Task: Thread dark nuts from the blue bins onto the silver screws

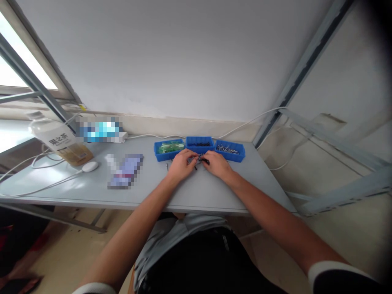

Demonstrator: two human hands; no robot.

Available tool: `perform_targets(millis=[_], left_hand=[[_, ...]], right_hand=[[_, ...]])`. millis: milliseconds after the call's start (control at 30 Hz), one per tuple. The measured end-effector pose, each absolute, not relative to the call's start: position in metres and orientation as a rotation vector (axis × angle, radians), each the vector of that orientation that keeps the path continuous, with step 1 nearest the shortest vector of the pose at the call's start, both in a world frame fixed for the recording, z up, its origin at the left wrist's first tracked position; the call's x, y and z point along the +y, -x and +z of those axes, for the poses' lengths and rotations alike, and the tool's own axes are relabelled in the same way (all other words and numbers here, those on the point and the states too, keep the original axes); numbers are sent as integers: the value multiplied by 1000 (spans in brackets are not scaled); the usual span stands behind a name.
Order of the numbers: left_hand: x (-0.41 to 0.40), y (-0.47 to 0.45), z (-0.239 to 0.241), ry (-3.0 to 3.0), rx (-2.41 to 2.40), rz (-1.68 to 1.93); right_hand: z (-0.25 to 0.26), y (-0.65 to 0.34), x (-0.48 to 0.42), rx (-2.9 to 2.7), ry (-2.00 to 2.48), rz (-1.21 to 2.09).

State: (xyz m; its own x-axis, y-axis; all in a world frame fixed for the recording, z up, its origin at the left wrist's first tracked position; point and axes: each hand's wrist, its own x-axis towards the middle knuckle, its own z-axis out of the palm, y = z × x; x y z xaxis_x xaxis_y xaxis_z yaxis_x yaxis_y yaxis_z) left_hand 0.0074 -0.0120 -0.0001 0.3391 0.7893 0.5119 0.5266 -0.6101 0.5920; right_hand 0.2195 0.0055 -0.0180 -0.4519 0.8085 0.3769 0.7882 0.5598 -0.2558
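Note:
My left hand (181,163) and my right hand (216,163) meet over the grey table (196,194), just in front of three blue trays. Both hands are closed, pinching a small dark part (202,159) between their fingertips; what it is I cannot make out. The left blue tray (169,149) holds green pieces, the middle blue tray (199,143) holds dark pieces, and the right blue tray (229,150) holds thin metal pins. A few small dark bits lie on the table under my hands.
A tilted bottle of tea (59,141) stands at the left beside a white mouse (90,166) and white cables (36,190). A blurred flat object (125,170) lies left of centre. Grey metal frame bars (333,143) rise at the right.

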Motion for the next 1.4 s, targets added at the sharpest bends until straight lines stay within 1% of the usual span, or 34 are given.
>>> perform_targets(millis=[333, 533, 733, 967, 1100, 1233, 1400], left_hand=[[-12, -7, 0, -2287, 1182, 1132], [-14, -8, 1, -2256, 1253, 1089], [-17, -8, 1, -2212, 1229, 1002], [-14, -8, 1, -2206, 1152, 1004], [-13, -8, 1, -2132, 1194, 1043], [-10, -7, 0, -2020, 1241, 1167], [-7, -7, -3, -1853, 1080, 1281]], right_hand=[[-19, -222, 10, -2174, 1194, 190], [-14, -222, 8, -2076, 1215, 194], [-10, -216, -1, -1869, 1138, 429], [-7, -215, -7, -1872, 1138, 386], [-6, -213, -10, -1914, 1144, 353], [-3, -209, -13, -1898, 1099, 414], [-2, -206, -13, -1793, 1086, 536]])
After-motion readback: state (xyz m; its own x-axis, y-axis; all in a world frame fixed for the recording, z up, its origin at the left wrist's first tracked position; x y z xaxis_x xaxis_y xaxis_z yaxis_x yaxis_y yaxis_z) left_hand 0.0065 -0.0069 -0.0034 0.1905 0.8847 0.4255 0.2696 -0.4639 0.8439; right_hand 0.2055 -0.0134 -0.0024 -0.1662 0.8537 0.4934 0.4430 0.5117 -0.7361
